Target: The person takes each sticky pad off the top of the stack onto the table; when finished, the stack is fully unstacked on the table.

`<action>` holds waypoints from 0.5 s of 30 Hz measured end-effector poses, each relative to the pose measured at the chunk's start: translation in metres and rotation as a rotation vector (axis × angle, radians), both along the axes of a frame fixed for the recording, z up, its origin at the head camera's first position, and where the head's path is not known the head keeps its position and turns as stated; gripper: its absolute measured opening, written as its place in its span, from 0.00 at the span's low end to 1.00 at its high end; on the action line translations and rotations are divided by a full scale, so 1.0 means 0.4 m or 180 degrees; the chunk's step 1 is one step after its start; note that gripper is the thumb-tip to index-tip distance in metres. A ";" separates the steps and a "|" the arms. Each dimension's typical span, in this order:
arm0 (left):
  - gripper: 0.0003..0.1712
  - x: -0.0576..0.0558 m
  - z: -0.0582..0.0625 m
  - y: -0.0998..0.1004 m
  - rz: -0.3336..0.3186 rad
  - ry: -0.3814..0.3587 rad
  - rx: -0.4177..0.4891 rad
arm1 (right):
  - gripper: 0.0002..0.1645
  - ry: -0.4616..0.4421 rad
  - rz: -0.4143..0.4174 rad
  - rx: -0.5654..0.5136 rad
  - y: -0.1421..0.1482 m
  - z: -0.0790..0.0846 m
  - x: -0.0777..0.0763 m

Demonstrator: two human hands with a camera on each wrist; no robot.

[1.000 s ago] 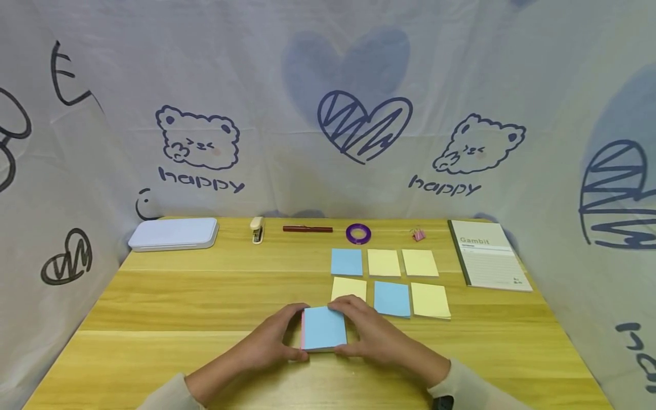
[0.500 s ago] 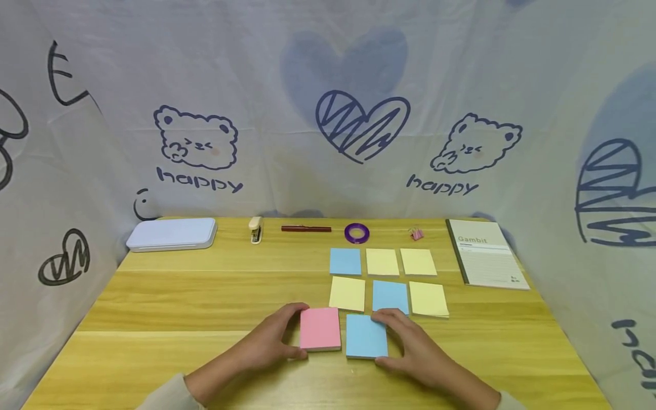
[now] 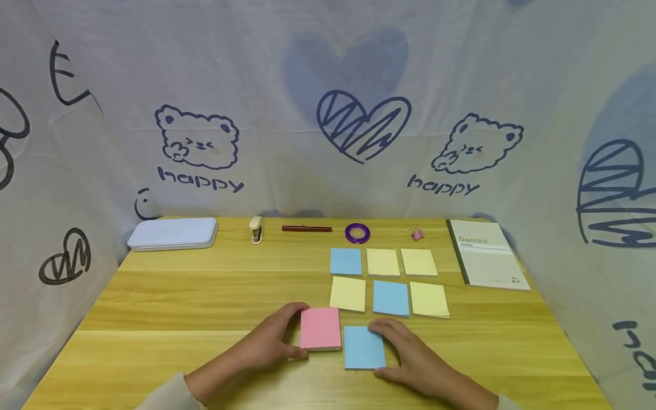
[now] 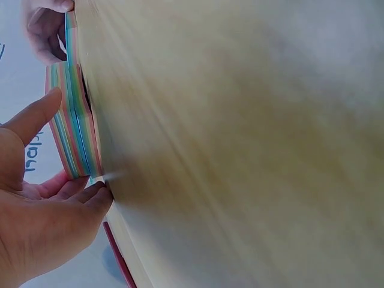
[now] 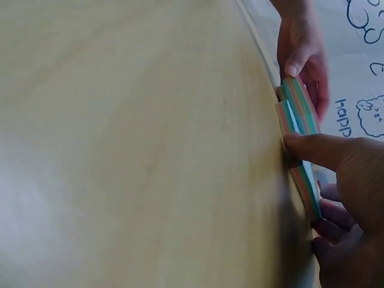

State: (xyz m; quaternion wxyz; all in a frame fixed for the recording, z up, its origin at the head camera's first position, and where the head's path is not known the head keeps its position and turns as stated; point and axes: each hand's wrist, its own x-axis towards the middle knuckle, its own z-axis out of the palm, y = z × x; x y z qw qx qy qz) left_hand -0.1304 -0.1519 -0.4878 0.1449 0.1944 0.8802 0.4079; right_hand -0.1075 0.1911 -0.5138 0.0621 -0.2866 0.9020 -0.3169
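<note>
My left hand (image 3: 266, 344) grips a thick stack of sticky notes with a pink top (image 3: 320, 328) by its left side, thumb at the near edge and fingers at the far one. Layered pink, green, blue and yellow edges of the stack (image 4: 72, 135) show in the left wrist view. Just to its right, my right hand (image 3: 410, 356) holds a blue-topped sticky note pad (image 3: 363, 347) between thumb and fingers. This pad's edge (image 5: 307, 192) is also striped in several colours. From these angles I cannot tell whether the blue pad fully touches the table.
Several yellow and blue sticky note pads (image 3: 390, 298) lie in two rows beyond my hands. Along the back sit a pale case (image 3: 173, 234), a stapler (image 3: 257, 230), a dark red pen (image 3: 306, 229), purple tape (image 3: 357, 233), a pink binder clip (image 3: 417, 233) and a notebook (image 3: 487, 254).
My right hand has taken the blue pad off the pink-topped stack, moved it right, then lower and slightly towards me. The pink top is now uncovered. My left hand has stayed in place.
</note>
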 end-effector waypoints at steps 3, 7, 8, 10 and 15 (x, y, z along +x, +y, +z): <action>0.50 0.000 0.000 0.000 -0.0006 -0.0005 -0.0006 | 0.47 0.0059 0.0000 0.0004 -0.003 0.016 -0.003; 0.50 -0.001 -0.002 -0.002 -0.0001 -0.0011 -0.0012 | 0.48 0.0047 0.0032 -0.0058 -0.024 0.046 -0.019; 0.50 -0.001 -0.002 -0.002 -0.0002 -0.0012 -0.0010 | 0.49 0.0036 0.0066 -0.0094 -0.033 0.053 -0.025; 0.50 -0.002 -0.003 -0.002 0.0006 -0.0014 -0.0012 | 0.49 -0.0032 0.0130 -0.0132 -0.053 0.064 -0.039; 0.51 -0.003 -0.001 -0.001 -0.0032 0.0022 0.0018 | 0.50 -0.0166 0.0292 -0.0174 -0.108 0.071 -0.072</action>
